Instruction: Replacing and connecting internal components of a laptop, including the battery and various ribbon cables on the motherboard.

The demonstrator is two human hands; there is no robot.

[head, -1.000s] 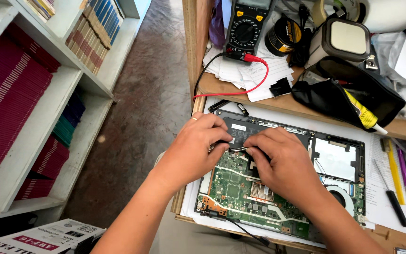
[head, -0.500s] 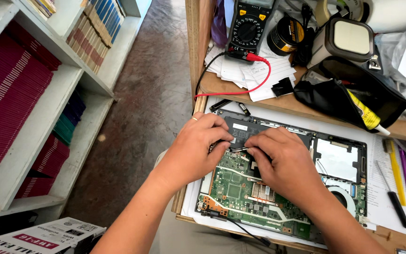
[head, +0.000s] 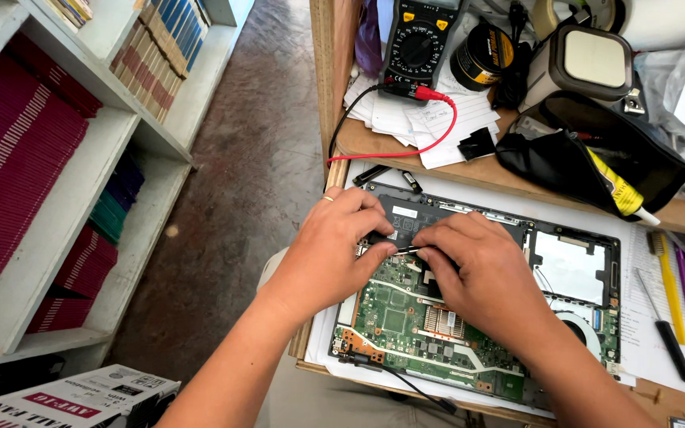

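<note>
An opened laptop lies on the workbench with its green circuit board bare. My left hand rests on the laptop's upper left part, its thumb and forefinger pinched near the board's top edge. My right hand lies over the middle of the board and holds a thin metal tool whose tip points left towards my left fingertips. Both hands nearly meet just below the black battery. What the tool's tip touches is hidden by my fingers.
A multimeter with a red lead sits at the back on loose papers. A black pouch holds a yellow tube. Pens and a screwdriver lie at the right. Bookshelves stand to the left across a floor strip.
Both hands stay in almost the same place over the board. My fingers have only shifted slightly around the thin tool.
</note>
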